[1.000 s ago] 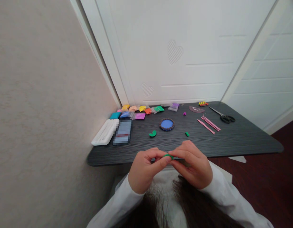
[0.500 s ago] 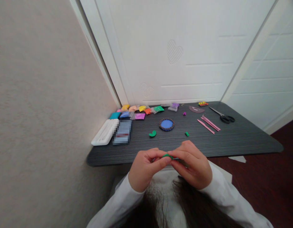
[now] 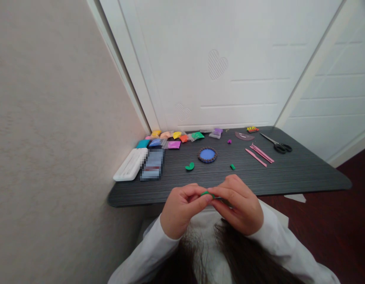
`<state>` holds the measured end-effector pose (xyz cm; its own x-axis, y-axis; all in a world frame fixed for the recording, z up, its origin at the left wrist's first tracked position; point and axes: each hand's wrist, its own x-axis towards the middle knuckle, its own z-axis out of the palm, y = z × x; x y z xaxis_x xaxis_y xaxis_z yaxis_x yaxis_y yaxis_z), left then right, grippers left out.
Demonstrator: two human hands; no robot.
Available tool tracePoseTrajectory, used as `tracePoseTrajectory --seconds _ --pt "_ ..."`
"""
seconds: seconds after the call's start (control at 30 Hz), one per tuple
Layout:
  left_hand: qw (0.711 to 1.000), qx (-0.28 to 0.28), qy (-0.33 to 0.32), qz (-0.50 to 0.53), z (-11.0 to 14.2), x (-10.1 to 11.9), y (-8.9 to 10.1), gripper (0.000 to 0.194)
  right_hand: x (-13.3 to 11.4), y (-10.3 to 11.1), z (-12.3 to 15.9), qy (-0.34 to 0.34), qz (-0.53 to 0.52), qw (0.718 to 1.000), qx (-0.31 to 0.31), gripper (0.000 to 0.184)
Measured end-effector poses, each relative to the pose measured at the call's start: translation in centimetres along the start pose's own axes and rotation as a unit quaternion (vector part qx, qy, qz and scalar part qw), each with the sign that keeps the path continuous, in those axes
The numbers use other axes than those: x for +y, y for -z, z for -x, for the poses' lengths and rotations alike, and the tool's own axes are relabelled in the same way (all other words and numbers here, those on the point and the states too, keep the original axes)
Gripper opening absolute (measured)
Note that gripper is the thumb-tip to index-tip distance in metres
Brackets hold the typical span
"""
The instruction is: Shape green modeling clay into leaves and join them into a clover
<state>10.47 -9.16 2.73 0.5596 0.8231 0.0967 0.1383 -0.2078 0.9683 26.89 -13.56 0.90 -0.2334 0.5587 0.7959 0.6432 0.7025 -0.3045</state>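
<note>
Green held piece (image 3: 204, 193), blue brown-edged disc (image 3: 207, 154), pink tools (image 3: 256, 157), dark finely streaked tabletop (image 3: 289, 177)

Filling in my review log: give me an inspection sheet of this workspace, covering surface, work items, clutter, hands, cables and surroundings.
Surface: dark table, finely lined top.
Work items: green piece, held; on the table, curved green piece, green stub, and blue disc with brown beaded rim.
Clutter: coloured packets, white case, pixelated item, pink tools, scissors, among others.
Hands: left hand and right hand meet at the fingertips, pinching the green piece.
Cables: nothing seen.
Surroundings: white panels behind; pale wall left; dark red floor right.
</note>
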Motion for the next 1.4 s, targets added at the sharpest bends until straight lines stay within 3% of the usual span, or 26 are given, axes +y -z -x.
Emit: tracePoseTrajectory --seconds 0.6,0.8,1.13,1.4 --pt "1.0 -0.006 0.005 0.009 -0.2 -0.5 -0.1 0.018 0.0 0.1 0.0 0.001 0.001 1.0 0.001 0.032" --pt "0.992 0.029 0.015 0.122 -0.3 -1.2 0.1 0.016 0.3 0.4 0.2 -0.028 -0.016 0.999 0.006 0.036" --pt "0.998 0.027 -0.02 0.051 -0.1 -0.7 0.1 0.01 0.3 0.2 0.5 -0.063 -0.03 0.997 -0.019 0.039" --pt "1.0 0.026 -0.011 -0.002 -0.1 -0.7 0.1 0.012 0.4 0.0 0.3 -0.053 -0.021 0.998 -0.024 0.028"
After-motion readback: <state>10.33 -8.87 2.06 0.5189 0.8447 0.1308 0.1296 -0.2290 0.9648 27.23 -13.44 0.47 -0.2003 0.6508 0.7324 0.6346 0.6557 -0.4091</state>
